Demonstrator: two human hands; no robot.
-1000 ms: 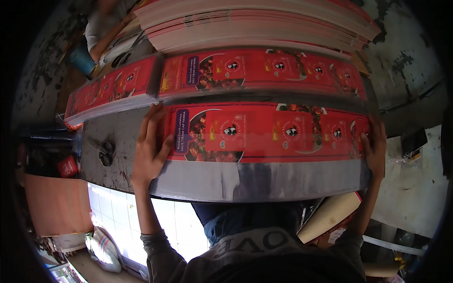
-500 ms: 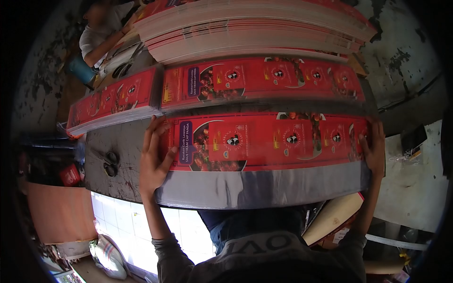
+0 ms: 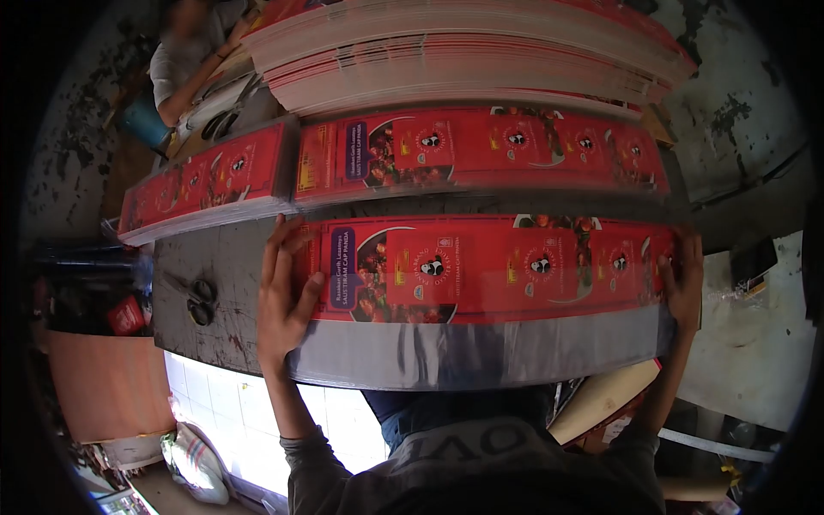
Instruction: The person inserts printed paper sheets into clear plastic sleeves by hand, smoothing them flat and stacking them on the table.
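A long stack of red printed strips in clear plastic (image 3: 481, 266) lies crosswise in front of me, its clear plastic margin towards my body. My left hand (image 3: 287, 296) grips its left end, thumb on top and fingers round the far corner. At the right end, my right hand (image 3: 683, 283) holds the edge with its thumb on the printed face; some fingers are hidden. Behind lies a similar red stack (image 3: 481, 154), apart from the held one. A shorter red stack (image 3: 206, 180) meets it at an angle on the left.
Tall piles of red printed sheets (image 3: 463, 64) stand at the back. Black-handled scissors (image 3: 200, 302) lie on the dark worn table (image 3: 227, 330) to the left. Another person (image 3: 184, 73) is at the upper left, beside a blue container (image 3: 146, 124).
The held stack has shifted slightly towards my body, widening the gap to the stack behind. Both hands keep their places at its ends. The camera view has moved a little.
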